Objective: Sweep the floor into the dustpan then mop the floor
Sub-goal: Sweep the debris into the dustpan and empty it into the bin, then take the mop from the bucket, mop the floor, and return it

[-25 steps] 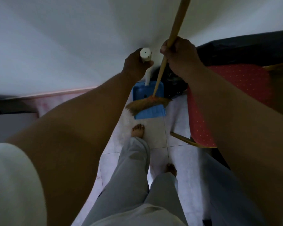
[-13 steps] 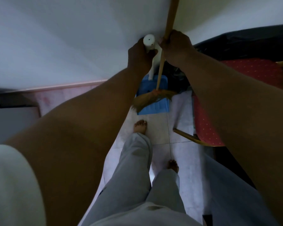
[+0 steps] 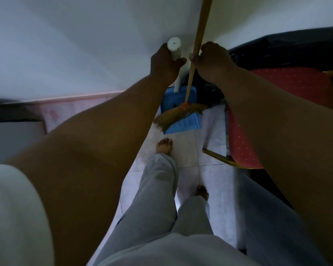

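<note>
The white handle (image 3: 174, 47) of the blue dustpan (image 3: 188, 122) is gripped by the left hand (image 3: 165, 63), fingers (image 3: 181, 60) curled round it; the broom stick (image 3: 200, 22) is clasped in the closed right hand (image 3: 212, 60); the bristles (image 3: 176, 114) are laid across the dustpan, which is set on the floor (image 3: 183, 150) by the wall (image 3: 85, 45), near a red chair (image 3: 288, 79); its contents cannot be made out.

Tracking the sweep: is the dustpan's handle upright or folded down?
Upright: the left hand grips the white handle, which rises from the blue dustpan.

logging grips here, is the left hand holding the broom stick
No, the left hand grips the white dustpan handle, while the right hand holds the wooden broom handle.
</note>
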Motion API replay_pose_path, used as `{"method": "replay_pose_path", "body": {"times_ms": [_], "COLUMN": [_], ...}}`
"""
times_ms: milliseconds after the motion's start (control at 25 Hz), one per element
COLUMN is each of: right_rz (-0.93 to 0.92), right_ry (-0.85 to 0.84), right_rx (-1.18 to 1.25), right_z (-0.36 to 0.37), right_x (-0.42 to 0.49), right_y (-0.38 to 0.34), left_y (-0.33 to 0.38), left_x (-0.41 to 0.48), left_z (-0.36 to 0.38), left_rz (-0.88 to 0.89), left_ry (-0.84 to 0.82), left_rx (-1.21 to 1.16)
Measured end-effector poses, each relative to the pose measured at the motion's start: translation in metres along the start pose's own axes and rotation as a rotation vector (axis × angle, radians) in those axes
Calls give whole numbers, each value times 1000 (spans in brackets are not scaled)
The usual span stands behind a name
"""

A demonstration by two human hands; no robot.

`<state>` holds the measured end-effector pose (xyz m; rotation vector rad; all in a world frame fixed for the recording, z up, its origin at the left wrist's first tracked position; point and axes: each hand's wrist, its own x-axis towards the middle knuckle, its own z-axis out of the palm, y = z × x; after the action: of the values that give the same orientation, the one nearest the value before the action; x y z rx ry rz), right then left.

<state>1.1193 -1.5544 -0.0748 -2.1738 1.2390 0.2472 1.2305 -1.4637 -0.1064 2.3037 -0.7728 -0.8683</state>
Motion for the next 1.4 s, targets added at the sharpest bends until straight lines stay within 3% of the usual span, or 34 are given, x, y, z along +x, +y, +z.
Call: {"method": "replay_pose_path", "body": {"times_ms": [400, 760, 1160, 1400], "right_rz": [42, -88, -351, -502], "right_ry": [-25, -32, -407, -648], "right_rx": [148, 486, 498, 324], "right_z": [-3, -11, -2, 20], "right_x": [-75, -240, -453, -537], "right_y": [2, 29, 129, 118], "left_y": [-14, -27, -48, -68], "left_x": [-75, -283, -645, -765], "left_z": [-29, -67, -25, -3], "left_rz": [-163, -166, -436, -546], "left_ry": [-61, -58, 329, 529], "left_rx": [-197, -260, -582, -716]}}
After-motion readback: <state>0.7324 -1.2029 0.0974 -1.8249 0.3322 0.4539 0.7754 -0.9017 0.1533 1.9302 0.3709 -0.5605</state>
